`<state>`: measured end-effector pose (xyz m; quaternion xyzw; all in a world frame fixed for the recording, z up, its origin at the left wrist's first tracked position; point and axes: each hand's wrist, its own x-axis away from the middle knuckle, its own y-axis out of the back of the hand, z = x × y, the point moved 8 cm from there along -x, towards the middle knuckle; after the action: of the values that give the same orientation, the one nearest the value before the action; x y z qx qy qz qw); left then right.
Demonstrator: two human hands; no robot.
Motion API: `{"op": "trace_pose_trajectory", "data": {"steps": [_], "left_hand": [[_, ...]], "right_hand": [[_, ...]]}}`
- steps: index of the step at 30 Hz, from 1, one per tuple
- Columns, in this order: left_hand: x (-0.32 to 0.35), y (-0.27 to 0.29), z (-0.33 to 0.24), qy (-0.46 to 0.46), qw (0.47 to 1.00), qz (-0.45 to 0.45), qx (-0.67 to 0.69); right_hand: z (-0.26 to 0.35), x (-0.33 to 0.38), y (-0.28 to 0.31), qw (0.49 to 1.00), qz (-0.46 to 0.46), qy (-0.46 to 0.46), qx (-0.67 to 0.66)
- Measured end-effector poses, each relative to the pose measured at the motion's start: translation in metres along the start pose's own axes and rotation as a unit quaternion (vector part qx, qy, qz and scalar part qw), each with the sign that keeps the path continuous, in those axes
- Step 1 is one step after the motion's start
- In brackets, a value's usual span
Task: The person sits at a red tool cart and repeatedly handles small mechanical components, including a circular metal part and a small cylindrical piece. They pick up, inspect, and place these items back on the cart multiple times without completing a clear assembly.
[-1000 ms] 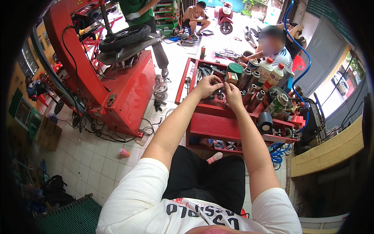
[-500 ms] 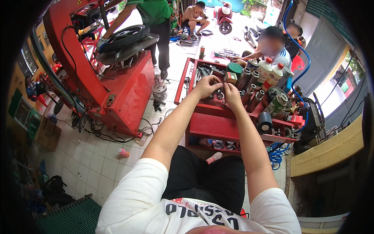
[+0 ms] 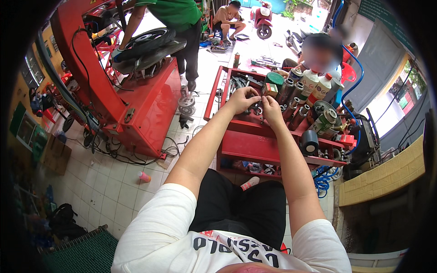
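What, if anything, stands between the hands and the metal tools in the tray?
Nothing visible: the metal tools lie just beyond the left hand; a small box stands to the side, beyond the right hand.

Red scooter (image 3: 261,18) parked at back. Pink bottle (image 3: 144,176) on tiled floor (image 3: 105,185). Black tyre (image 3: 146,48) atop red machine (image 3: 152,111).

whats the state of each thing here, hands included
left hand, curled, grip unclear
right hand, curled, close to left hand
cart, standing, loaded
white bottles, upright
tyre, resting on red machine
scooter, parked upright
lower blue hose, coiled
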<state>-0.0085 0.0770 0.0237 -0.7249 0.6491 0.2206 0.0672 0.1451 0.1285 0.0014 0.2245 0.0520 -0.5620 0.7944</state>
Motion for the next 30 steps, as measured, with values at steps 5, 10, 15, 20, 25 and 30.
{"op": "trace_pose_trajectory", "data": {"steps": [5,10,15,20,25,30], "left_hand": [[0.001,0.001,-0.001,0.003,1.0,0.002,-0.012],[0.001,0.0,-0.001,0.009,1.0,0.013,-0.017],[-0.001,0.002,0.001,-0.008,1.0,0.003,-0.021],[-0.001,0.0,-0.002,-0.013,1.0,0.004,-0.026],[-0.003,0.005,0.005,-0.003,1.0,-0.008,-0.01],[-0.002,0.001,-0.001,-0.004,1.0,-0.01,-0.027]], "right_hand": [[-0.01,-0.003,0.001,0.998,0.012,-0.047,-0.027],[-0.013,-0.005,0.003,0.998,0.019,-0.046,0.026],[-0.016,-0.003,-0.004,0.992,0.032,-0.055,-0.105],[-0.017,-0.004,0.002,0.995,0.028,-0.072,-0.061],[0.003,0.005,-0.009,0.989,0.047,-0.054,-0.13],[-0.013,0.003,-0.004,0.974,0.067,-0.127,-0.175]]}}
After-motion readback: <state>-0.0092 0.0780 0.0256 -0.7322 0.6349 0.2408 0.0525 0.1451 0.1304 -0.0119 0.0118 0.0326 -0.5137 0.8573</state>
